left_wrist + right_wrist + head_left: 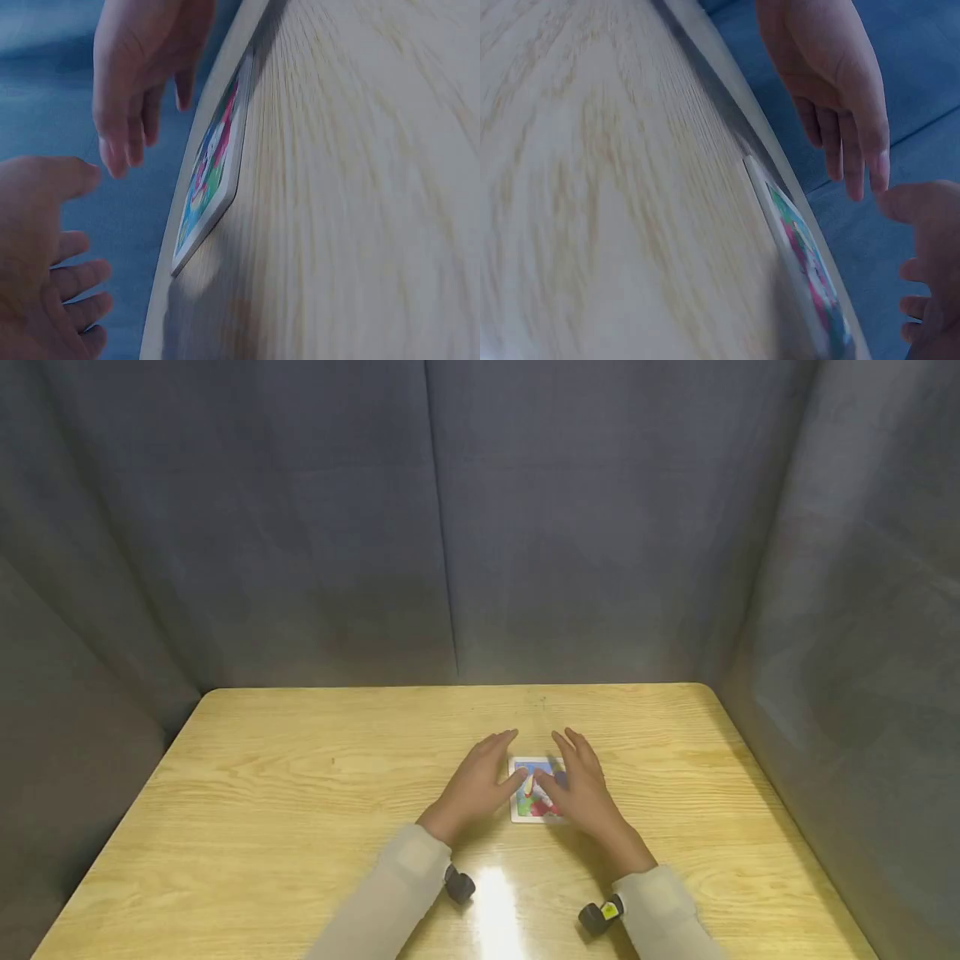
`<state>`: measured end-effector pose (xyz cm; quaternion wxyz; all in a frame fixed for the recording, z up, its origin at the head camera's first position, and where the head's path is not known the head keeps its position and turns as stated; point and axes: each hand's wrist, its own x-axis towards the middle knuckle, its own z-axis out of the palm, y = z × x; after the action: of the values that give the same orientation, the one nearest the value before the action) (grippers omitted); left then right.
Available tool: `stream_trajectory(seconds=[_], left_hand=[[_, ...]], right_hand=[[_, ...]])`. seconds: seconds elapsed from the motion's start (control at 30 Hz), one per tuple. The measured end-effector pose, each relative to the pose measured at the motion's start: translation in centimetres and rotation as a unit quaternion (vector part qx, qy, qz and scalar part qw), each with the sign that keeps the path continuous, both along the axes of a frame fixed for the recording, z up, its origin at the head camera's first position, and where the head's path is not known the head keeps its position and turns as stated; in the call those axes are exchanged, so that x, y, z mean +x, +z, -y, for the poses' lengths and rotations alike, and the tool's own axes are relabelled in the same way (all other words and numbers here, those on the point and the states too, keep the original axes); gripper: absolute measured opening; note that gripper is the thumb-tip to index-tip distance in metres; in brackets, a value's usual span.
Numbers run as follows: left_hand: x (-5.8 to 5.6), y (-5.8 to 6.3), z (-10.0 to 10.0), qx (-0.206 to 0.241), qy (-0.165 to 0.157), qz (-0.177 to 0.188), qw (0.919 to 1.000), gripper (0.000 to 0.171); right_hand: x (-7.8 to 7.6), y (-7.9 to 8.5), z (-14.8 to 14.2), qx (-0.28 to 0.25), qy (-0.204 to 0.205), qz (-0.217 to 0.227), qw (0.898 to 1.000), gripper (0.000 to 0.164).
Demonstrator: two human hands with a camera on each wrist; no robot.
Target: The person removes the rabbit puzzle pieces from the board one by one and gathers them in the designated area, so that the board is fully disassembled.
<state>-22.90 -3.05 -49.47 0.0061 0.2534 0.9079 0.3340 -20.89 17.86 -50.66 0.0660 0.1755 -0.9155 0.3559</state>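
A square picture board (534,807) with a white border and a colourful printed picture lies flat on the wooden table. My left hand (477,789) hovers over its left side, fingers extended and thumb reaching across the picture. From the other side my right hand (583,793) covers the board's right part in the head view, its thumb pointing at the left thumb. Both wrist views show a gap between the hands and the board (212,161), with nothing held. The palms face each other. In the right wrist view, the near end of the board (804,259) runs into shadow.
The light wooden table (300,777) has rounded far corners. Dark grey curtains (315,527) hang behind it and along both sides. A small black device (460,885) is strapped at the left wrist, another (597,917) at the right.
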Motion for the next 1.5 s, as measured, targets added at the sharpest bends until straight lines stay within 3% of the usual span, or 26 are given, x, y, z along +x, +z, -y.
stream_trajectory(seconds=[0.13,0.37,0.7,0.97,1.33,1.5], left_hand=[[0.3,-0.4,-0.5,-0.011,0.002,0.017,0.9998,0.064],[1.0,-0.4,-0.3,-0.027,0.006,0.077,0.9967,0.06],[0.9,-0.2,-0.2,-0.087,0.026,0.051,0.9946,0.047],[0.9,0.0,-0.7,-0.11,0.034,0.021,0.9931,0.044],[1.2,0.9,-0.8,-0.13,0.03,0.027,0.9908,0.041],[0.9,1.2,-1.2,-0.144,0.03,0.027,0.9888,0.042]], right_hand=[[0.0,-0.9,0.3,-0.025,0.002,0.015,1.0,0.069],[0.5,-1.6,1.0,-0.059,-0.025,0.045,0.997,0.063],[0.6,-2.0,1.4,-0.03,-0.037,0.082,0.996,0.058],[0.8,-2.0,1.4,-0.022,-0.053,0.081,0.995,0.057],[0.8,-2.0,1.3,-0.021,-0.052,0.076,0.996,0.056],[0.7,-2.0,1.0,-0.009,-0.054,0.067,0.996,0.049]])
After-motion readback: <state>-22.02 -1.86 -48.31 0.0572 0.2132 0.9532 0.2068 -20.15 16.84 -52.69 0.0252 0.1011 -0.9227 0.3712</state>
